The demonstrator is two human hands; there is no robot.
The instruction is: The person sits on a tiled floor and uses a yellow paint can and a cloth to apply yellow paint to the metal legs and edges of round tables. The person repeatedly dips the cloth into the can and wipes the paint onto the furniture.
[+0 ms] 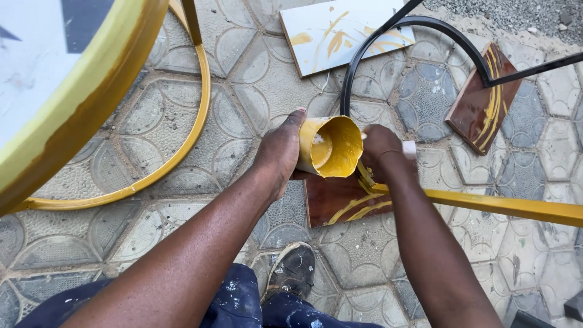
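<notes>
Left hand grips yellow paint cup, mouth tipped toward camera; right hand closed, contents hidden.

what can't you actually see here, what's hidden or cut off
Head view:
- Right hand: fingers hidden behind the yellow paint cup, so the white-tipped tool's working end cannot be seen.
- Left hand: fingers under the cup hidden.
- Yellow bar: cut off by the right edge.
- Round yellow-rimmed top: cut off at the left and top edges.
- Shoe: partly covered by the left arm.
</notes>
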